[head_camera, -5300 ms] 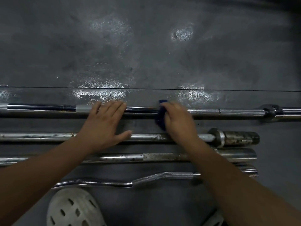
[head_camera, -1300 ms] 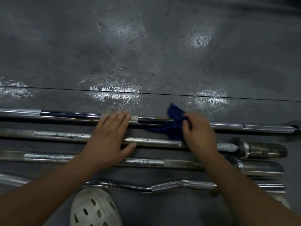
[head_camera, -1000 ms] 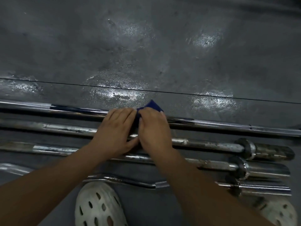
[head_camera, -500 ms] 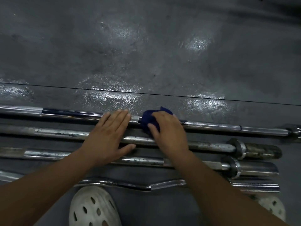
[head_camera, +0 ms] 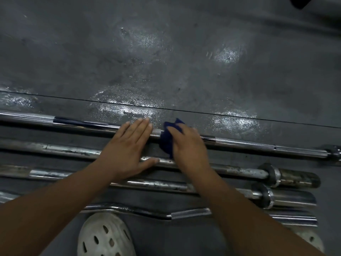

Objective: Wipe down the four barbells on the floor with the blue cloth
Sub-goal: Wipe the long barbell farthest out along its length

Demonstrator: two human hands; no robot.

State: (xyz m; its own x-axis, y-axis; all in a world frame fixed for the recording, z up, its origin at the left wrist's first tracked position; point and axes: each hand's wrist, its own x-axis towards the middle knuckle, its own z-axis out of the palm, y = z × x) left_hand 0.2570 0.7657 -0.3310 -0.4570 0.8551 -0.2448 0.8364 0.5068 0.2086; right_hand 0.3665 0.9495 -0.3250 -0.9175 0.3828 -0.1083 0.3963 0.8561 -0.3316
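Four barbells lie side by side on the dark floor. The farthest, a long shiny chrome bar [head_camera: 249, 145], runs across the whole view. Nearer come a stained straight bar [head_camera: 239, 170], another straight bar [head_camera: 162, 184], and a curved curl bar [head_camera: 190, 213] nearest to me. My left hand [head_camera: 129, 150] lies flat with straight fingers on the farthest bar, thumb on the second bar. My right hand [head_camera: 186, 146] grips the blue cloth [head_camera: 167, 140] and presses it on the farthest bar just right of my left hand.
My white perforated shoe [head_camera: 105, 237] sits below the curl bar; a second shoe [head_camera: 311, 241] shows at the lower right. A thin seam [head_camera: 239, 115] crosses the floor behind the bars. A dark object [head_camera: 299, 1] is at the top right corner.
My right hand slid the cloth along the farthest bar, leftward to my left hand, then a little back to the right. My left hand has stayed pressed on the bars.
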